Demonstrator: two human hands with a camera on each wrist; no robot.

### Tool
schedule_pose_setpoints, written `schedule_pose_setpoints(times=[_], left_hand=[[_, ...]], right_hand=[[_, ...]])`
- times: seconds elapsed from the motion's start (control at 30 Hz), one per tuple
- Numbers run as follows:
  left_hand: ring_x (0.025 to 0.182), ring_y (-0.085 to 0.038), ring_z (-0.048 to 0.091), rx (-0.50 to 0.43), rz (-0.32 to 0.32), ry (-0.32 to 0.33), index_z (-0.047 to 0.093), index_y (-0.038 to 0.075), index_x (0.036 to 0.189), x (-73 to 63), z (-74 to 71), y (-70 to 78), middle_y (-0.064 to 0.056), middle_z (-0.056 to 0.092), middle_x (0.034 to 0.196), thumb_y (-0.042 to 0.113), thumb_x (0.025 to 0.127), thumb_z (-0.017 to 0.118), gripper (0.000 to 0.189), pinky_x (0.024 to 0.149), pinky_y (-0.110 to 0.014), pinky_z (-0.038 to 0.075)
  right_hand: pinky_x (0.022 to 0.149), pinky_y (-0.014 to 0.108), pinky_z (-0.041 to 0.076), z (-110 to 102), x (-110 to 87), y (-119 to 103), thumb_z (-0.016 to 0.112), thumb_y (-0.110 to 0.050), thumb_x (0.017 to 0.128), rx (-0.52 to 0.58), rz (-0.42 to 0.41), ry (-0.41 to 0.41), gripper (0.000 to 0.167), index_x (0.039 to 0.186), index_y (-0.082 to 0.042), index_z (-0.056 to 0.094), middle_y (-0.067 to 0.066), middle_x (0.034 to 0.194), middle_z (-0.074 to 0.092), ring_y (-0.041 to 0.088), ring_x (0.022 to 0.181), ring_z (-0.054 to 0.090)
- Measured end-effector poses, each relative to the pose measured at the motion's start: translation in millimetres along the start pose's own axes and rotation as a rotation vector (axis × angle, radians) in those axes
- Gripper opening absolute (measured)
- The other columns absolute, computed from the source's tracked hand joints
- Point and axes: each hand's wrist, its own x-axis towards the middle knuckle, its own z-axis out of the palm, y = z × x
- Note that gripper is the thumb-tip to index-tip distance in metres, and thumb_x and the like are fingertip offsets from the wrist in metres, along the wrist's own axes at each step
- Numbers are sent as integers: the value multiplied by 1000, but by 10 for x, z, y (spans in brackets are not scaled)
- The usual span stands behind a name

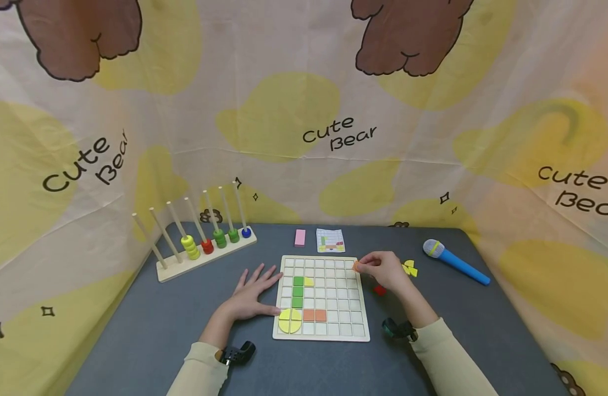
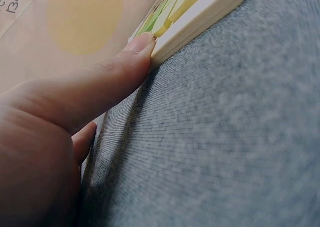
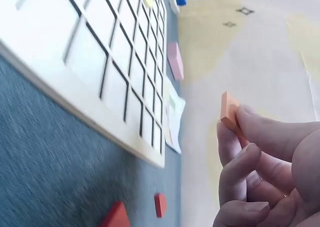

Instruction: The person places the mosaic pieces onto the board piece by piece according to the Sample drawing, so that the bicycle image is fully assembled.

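A white gridded board [image 1: 344, 303] lies on the table. On it are a yellow circle of quarter pieces [image 1: 285, 326], a column of green square tiles [image 1: 297, 292], a small yellow piece [image 1: 309, 282] and two orange square tiles [image 1: 315, 315]. With fingers spread, my left hand [image 1: 247, 298] rests at the board's left side; its thumb [image 2: 125, 67] touches the board's edge. Between thumb and fingertips, my right hand [image 1: 387, 269] pinches an orange tile [image 3: 229, 108], held above the board's top right corner.
Red pieces [image 1: 380, 290] and yellow pieces [image 1: 410, 268] lie right of the board. Behind it are a pink block [image 1: 300, 237] and a pattern card [image 1: 330, 241]. A bead-and-peg counting stand [image 1: 207, 255] is at back left, a blue toy microphone [image 1: 457, 264] at right.
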Motion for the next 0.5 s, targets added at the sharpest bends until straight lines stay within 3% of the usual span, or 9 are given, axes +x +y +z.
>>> schedule_pose_setpoints(times=[0.5], left_hand=[[158,-32,-2,-4,-2,3,33,33,159,0,-10,10,3,18,170,71,76,73,100,121,-61,-12]], right_hand=[[57,27,43,350,-271,-96,82,-24,86,34,-51,-106,13,87,-12,76,1,75,68,16,69,55]])
